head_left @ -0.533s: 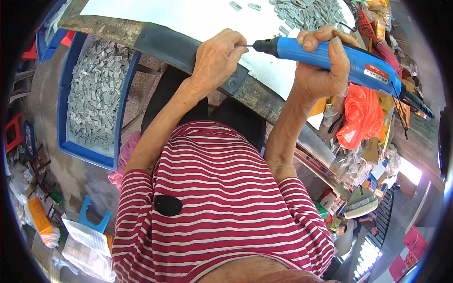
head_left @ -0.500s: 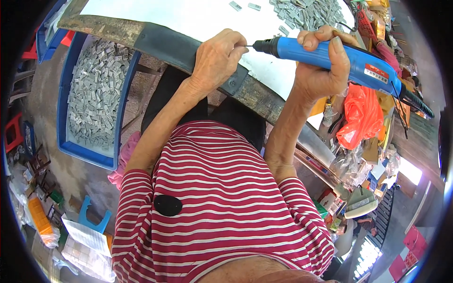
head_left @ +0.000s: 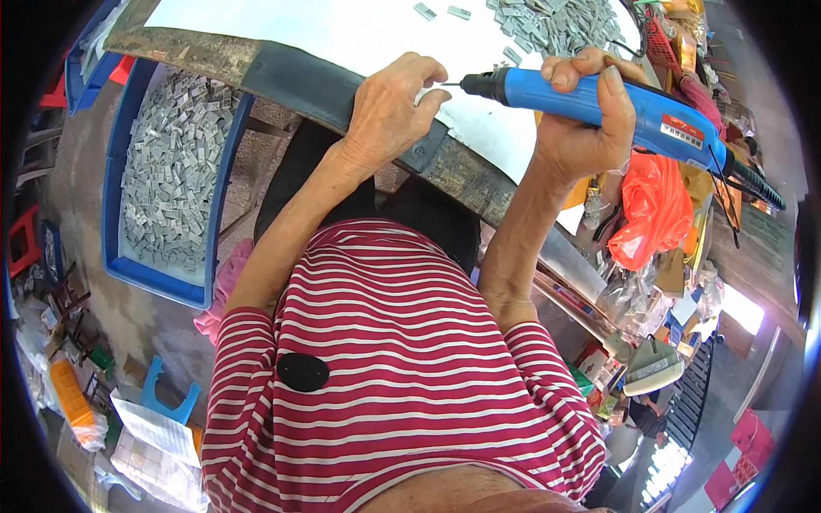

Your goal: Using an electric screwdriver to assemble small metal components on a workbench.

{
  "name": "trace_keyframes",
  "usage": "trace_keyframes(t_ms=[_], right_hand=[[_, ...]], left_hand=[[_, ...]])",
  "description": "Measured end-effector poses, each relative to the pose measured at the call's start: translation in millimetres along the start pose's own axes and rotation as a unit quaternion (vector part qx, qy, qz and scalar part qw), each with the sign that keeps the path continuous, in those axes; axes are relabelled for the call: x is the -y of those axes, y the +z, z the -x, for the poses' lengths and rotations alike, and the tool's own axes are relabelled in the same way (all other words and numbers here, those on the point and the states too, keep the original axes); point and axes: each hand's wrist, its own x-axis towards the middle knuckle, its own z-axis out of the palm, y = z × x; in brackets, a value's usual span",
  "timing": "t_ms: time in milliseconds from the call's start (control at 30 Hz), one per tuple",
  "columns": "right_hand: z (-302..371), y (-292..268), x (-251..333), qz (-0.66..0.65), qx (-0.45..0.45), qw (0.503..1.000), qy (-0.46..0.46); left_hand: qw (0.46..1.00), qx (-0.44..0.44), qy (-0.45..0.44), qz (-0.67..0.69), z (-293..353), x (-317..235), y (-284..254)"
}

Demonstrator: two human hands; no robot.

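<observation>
My right hand (head_left: 590, 111) is wrapped round a blue electric screwdriver (head_left: 556, 94), held nearly level over the table with its black nose to the left. Its thin bit reaches to the fingertips of my left hand (head_left: 393, 107). The left fingers are curled, with thumb and forefinger close about the bit's end. Whatever small part may be in them is hidden. Beyond the screwdriver, a heap of small grey metal pieces (head_left: 556, 26) lies on the white table sheet (head_left: 342, 24), with two loose pieces (head_left: 440, 11) to its left.
A blue tray (head_left: 158, 282) full of similar grey pieces stands at my left, below the table's worn edge (head_left: 201, 53). An orange-red plastic bag (head_left: 650, 214) sits to the right among clutter. A blue stool (head_left: 168, 395) is on the floor at lower left. A person (head_left: 650, 419) shows at lower right.
My left thumb has dropped slightly away from the forefinger, so more of the bit's end shows. The screwdriver has barely shifted.
</observation>
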Motion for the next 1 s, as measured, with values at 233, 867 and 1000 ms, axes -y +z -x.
trace_keyframes(t_ms=[233,867,1000], right_hand=[[0,0,4,0.012,-0.02,1.0,-0.004],[2,-11,11,0.063,-0.035,0.997,-0.004],[2,-7,11,0.048,-0.059,0.997,-0.015]], left_hand=[[0.988,0.077,-0.101,0.087,-8,-6,-18],[0.968,0.066,0.059,-0.233,-80,56,2],[0.978,0.086,0.036,-0.185,-65,45,-1]])
